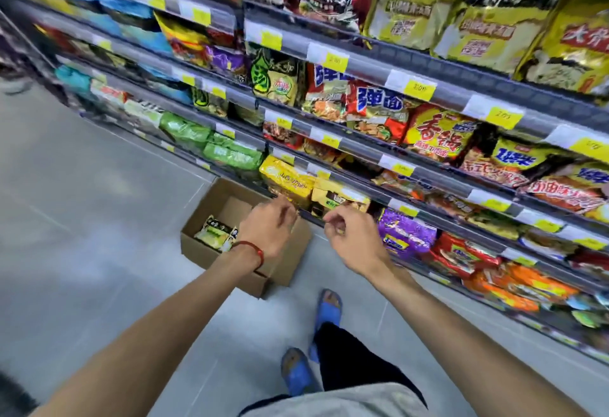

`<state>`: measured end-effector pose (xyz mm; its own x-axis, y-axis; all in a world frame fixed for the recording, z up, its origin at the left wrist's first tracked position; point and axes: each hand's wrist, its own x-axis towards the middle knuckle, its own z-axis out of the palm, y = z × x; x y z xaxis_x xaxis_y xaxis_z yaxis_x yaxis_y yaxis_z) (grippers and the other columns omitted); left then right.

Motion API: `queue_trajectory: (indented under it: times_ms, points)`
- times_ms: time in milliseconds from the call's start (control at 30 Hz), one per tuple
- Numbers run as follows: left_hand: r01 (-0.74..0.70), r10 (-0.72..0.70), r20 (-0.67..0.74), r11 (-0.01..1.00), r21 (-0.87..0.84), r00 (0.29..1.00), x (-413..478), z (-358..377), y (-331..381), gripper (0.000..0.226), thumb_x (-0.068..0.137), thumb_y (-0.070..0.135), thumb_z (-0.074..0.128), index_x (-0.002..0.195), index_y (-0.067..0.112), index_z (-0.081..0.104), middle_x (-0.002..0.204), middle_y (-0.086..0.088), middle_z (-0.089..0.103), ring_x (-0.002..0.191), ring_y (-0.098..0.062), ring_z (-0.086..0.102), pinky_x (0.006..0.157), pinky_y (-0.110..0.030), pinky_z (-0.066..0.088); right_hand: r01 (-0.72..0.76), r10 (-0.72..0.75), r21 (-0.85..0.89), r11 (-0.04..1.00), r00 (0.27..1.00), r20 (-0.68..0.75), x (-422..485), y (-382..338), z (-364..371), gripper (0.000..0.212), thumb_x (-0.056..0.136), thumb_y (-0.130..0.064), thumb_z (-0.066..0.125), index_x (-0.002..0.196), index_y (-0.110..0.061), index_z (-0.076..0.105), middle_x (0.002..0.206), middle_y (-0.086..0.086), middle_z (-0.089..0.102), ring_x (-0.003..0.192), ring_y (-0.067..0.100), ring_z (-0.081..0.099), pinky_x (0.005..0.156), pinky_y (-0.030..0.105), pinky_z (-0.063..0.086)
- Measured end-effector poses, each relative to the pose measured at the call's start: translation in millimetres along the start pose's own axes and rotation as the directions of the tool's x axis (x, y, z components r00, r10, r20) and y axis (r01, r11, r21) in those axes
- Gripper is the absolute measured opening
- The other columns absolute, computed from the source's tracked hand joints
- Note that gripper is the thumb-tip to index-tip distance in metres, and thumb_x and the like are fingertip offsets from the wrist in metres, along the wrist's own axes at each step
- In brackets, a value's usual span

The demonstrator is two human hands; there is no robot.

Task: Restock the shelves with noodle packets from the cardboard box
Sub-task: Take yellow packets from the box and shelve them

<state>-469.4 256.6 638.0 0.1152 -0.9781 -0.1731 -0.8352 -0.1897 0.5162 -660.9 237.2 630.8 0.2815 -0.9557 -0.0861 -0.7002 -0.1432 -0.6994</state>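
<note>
Head view, looking down the aisle. I read both hands out in front at a low tier of the shelves (pixel 362 68). Left hand (pixel 268 228), red cord bracelet (pixel 254 250) on the wrist, fingers curled, tips right at the lower edge of a yellow noodle packet (pixel 285 181) that stands at the shelf front. I cannot tell whether those fingers pinch the packet or only sit beside it. Right hand (pixel 351 238) just beside the left, fingers loosely curled, thumb near forefinger, nothing visible in it; it hovers in front of a second yellowish packet (pixel 336 197) that touches the first. A purple packet (pixel 405 233) lies on the same tier, to the right of the right hand. Green packets (pixel 230 152) fill the tier to the left of the yellow one. Cardboard box (pixel 197 250) sits open on the grey floor (pixel 82 218), against the shelf base, partly under the left forearm. Inside it, near the left wall, I see a few pale green noodle packets (pixel 216 235); the rest of the box floor shows bare cardboard. Yellow price tags (pixel 334 61) run along every shelf rail. Blue sandals (pixel 328 307) at the bottom of the view, just beside the box. Upper tiers blurred; print on most packets not readable.
</note>
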Motion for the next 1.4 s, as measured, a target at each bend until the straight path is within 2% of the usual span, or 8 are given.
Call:
queue_trajectory:
  times_ms: [400,500,600,733,867,967,1233,1400]
  points:
    - [0.209,-0.200,0.257,0.978,-0.009,0.946,110,-6,-139,0.015,0.085,0.032,0.045,0.088,0.029,0.059,0.085,-0.002,0.069,0.084,-0.030,0.065,0.077,-0.036,0.053,-0.069,0.069,0.078,0.995,0.998,0.001,128,-20,122,0.017,0.087,-0.010,0.060,0.098,-0.018,0.071,0.092,-0.005,0.070,0.083,0.012,0.064,0.077,0.035,0.055]
    - [0.243,-0.223,0.284,0.970,-0.033,0.932,130,-15,-169,0.015,0.092,0.022,0.050,0.096,0.023,0.064,0.093,-0.006,0.071,0.089,-0.031,0.065,0.079,-0.037,0.053,-0.111,0.108,0.072,0.991,0.993,0.035,159,-27,155,0.018,0.083,-0.017,0.057,0.095,-0.023,0.069,0.094,-0.006,0.071,0.088,0.016,0.066,0.080,0.037,0.054]
    - [0.268,-0.240,0.296,0.962,-0.057,0.925,148,-15,-201,0.017,0.093,0.020,0.052,0.102,0.021,0.067,0.098,-0.005,0.073,0.092,-0.028,0.066,0.080,-0.038,0.054,-0.173,0.169,0.052,0.984,0.983,0.071,182,-32,186,0.017,0.084,-0.018,0.058,0.096,-0.023,0.069,0.094,-0.008,0.070,0.089,0.017,0.065,0.080,0.038,0.055]
    - [0.331,-0.282,0.391,0.942,-0.061,0.876,168,2,-263,0.029,0.078,0.040,0.041,0.096,0.034,0.063,0.091,0.000,0.072,0.083,-0.026,0.068,0.078,-0.041,0.057,-0.290,0.286,0.050,0.956,0.956,0.069,197,-37,236,0.015,0.084,-0.015,0.062,0.093,-0.025,0.069,0.089,-0.008,0.070,0.083,0.014,0.066,0.076,0.035,0.056]
    - [0.320,-0.269,0.493,0.947,-0.019,0.827,186,17,-320,0.025,0.079,0.029,0.042,0.093,0.035,0.061,0.095,-0.005,0.071,0.088,-0.031,0.066,0.080,-0.042,0.055,-0.413,0.409,0.070,0.908,0.910,0.062,199,-33,302,0.017,0.081,-0.024,0.057,0.094,-0.032,0.065,0.088,-0.012,0.070,0.083,0.016,0.066,0.075,0.039,0.057]
    - [0.277,-0.236,0.537,0.961,0.004,0.810,196,38,-364,0.015,0.094,0.023,0.049,0.093,0.026,0.063,0.100,-0.010,0.070,0.094,-0.034,0.064,0.082,-0.040,0.053,-0.481,0.479,0.079,0.873,0.877,0.044,200,-25,351,0.018,0.080,-0.031,0.051,0.095,-0.035,0.061,0.084,-0.014,0.070,0.081,0.015,0.067,0.072,0.041,0.057]
    - [0.301,-0.265,0.627,0.952,0.050,0.732,215,122,-483,0.023,0.091,0.023,0.051,0.103,0.025,0.070,0.109,-0.007,0.071,0.101,-0.029,0.065,0.092,-0.039,0.051,-0.618,0.611,0.048,0.785,0.785,0.102,199,29,485,0.021,0.085,-0.017,0.057,0.100,-0.019,0.072,0.097,-0.002,0.076,0.094,0.023,0.069,0.088,0.038,0.055]
    - [0.281,-0.265,0.637,0.957,0.078,0.724,237,199,-545,0.018,0.093,0.022,0.052,0.100,0.021,0.068,0.104,-0.007,0.072,0.099,-0.030,0.065,0.086,-0.038,0.051,-0.680,0.671,0.073,0.730,0.733,0.114,206,87,572,0.031,0.080,-0.028,0.048,0.097,-0.019,0.072,0.094,-0.001,0.076,0.092,0.024,0.070,0.084,0.040,0.056]
